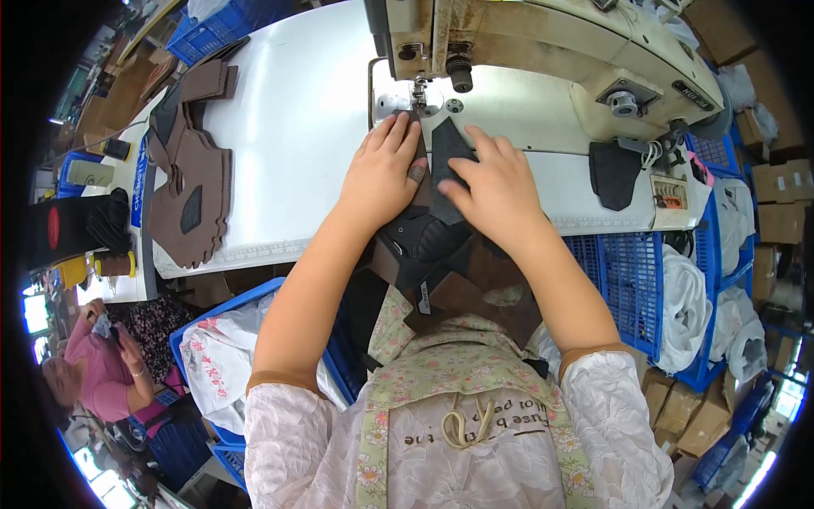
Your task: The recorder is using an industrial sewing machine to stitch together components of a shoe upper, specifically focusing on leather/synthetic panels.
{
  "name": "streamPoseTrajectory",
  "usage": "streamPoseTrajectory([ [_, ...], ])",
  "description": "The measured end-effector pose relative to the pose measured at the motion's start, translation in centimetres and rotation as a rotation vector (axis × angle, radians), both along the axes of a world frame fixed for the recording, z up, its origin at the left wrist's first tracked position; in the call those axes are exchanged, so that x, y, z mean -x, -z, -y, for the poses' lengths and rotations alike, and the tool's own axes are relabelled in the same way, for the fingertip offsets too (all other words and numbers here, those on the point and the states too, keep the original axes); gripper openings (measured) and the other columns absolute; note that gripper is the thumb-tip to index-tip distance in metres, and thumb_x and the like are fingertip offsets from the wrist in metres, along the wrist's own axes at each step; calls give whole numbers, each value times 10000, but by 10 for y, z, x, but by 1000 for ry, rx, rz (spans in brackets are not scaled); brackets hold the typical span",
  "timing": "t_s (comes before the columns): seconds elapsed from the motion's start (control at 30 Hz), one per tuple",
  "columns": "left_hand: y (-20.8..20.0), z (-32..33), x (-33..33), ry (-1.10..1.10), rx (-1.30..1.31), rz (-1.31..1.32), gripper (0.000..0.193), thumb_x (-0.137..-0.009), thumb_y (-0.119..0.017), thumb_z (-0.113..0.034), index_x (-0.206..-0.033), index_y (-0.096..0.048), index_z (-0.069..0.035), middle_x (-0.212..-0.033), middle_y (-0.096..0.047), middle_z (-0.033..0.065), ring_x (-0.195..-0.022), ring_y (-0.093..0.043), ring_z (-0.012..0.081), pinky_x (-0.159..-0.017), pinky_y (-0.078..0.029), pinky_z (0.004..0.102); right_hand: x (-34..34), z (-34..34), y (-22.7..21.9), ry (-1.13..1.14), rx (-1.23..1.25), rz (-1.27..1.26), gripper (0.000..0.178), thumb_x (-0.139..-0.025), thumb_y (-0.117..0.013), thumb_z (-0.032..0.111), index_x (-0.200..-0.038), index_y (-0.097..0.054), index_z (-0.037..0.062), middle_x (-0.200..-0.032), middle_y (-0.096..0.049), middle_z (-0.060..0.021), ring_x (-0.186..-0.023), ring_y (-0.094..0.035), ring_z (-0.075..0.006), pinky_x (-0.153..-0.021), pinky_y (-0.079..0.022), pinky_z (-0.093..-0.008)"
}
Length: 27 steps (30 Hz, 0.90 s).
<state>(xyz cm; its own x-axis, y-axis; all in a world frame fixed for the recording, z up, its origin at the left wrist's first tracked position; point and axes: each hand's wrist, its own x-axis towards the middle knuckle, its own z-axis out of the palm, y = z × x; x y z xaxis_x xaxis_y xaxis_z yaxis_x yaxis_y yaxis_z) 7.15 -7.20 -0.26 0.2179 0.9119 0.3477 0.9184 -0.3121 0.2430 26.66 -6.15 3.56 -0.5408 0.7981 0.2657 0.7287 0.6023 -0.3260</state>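
A sewing machine (509,42) stands over the white table, with its needle and presser foot (419,92) just ahead of my hands. My left hand (386,165) lies flat on a narrow brown piece of material (421,182), fingertips close to the presser foot. Spread over a dark grey cut piece (447,140) is my right hand (496,182), its fingers and thumb apart on that piece's right side. Joined black and brown pieces (428,242) hang over the table's near edge into my lap. The material under my palms is hidden.
Stacked brown cut pieces (191,161) lie at the table's left. A black piece (615,174) rests at the right. Blue crates (627,284) stand below the right side; a blue bin with white bags (225,356) is at left. Another person (106,365) sits farther left.
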Motion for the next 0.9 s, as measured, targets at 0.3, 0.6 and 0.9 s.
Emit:
streamPoseTrajectory([
  [0.3,-3,-4,7,73,43,4,487,-882,-594,-191,-1321,-506,0,-1385,-475,185,-1315,-402,348,-1087,-338,420,7,-2,27,5,-126,8,455,-778,-687,307,-1132,-628,26,-1248,-590,-132,-1156,-505,-283,-937,-400,-409],
  [0.6,-3,-7,9,93,47,-6,490,-888,-587,-182,-1335,-494,-2,-1402,-463,177,-1323,-392,347,-1091,-333,420,-1,-14,32,-74,44,-134,382,-795,-682,258,-1144,-659,104,-1302,-556,-150,-1218,-485,-324,-1008,-407,-427],
  [0.9,-3,-5,8,82,43,-6,483,-893,-586,-194,-1330,-502,-6,-1401,-467,166,-1324,-395,334,-1088,-336,418,-4,-9,33,-81,69,-107,405,-813,-673,268,-1191,-650,124,-1374,-502,-129,-1286,-427,-334,-1034,-383,-432],
])
